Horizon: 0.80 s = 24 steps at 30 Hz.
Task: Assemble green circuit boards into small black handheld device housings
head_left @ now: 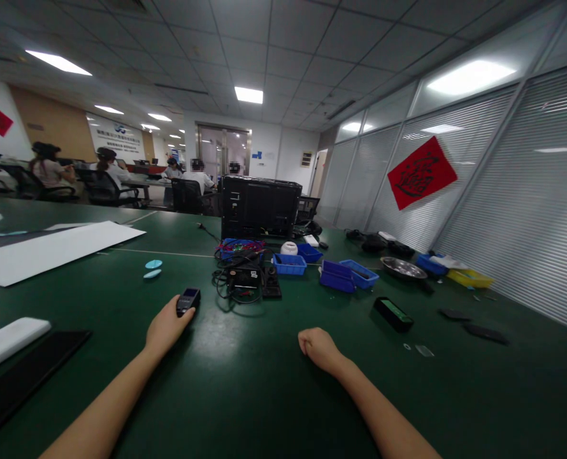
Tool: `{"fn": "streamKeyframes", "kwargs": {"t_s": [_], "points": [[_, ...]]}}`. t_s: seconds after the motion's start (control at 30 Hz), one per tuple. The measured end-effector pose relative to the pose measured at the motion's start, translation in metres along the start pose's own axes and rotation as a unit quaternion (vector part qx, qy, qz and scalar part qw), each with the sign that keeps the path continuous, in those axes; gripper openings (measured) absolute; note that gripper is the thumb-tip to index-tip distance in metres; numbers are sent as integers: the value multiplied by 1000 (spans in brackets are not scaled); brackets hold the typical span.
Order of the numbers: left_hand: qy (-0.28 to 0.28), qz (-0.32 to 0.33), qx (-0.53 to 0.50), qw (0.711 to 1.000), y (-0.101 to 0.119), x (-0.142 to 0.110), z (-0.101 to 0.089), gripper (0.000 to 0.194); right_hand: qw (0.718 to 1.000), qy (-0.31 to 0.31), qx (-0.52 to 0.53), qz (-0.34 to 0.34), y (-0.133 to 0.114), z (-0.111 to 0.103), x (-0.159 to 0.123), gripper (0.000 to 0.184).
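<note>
My left hand [165, 325] is closed around a small black handheld device with a little screen [188, 301], held just over the green table [245, 389]. Its fingers wrap the device's near end and the screen faces up. To the right, my right hand [319, 347] rests on the tabletop as a loose fist, with no object showing in it. Beyond the left hand lie two light-blue oval pieces [153, 268]. Farther right of my right fist sits a black box-shaped device with a green display [394, 313].
A black boxy machine [259, 207] stands at the back, with a cabled black unit [244, 278] before it. Blue bins [337, 276], a white ball [288, 248] and a metal bowl [402, 268] lie rightward. White board [64, 248] and black strip [30, 376] lie left. People sit behind.
</note>
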State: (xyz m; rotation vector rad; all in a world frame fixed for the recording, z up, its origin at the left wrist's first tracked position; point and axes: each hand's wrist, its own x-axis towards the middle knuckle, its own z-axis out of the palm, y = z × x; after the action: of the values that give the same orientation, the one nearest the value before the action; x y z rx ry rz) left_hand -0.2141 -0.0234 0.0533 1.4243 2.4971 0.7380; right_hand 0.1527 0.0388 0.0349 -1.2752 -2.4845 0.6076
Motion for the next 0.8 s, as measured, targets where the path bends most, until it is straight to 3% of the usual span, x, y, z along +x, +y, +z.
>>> {"fn": "streamKeyframes", "kwargs": {"t_s": [0.37, 0.8], "points": [[-8, 71, 4, 997, 15, -14, 18, 65, 995, -42, -91, 20, -7, -2, 1, 28], [-93, 172, -56, 979, 54, -54, 55, 70, 996, -31, -84, 24, -14, -4, 0, 26]]}}
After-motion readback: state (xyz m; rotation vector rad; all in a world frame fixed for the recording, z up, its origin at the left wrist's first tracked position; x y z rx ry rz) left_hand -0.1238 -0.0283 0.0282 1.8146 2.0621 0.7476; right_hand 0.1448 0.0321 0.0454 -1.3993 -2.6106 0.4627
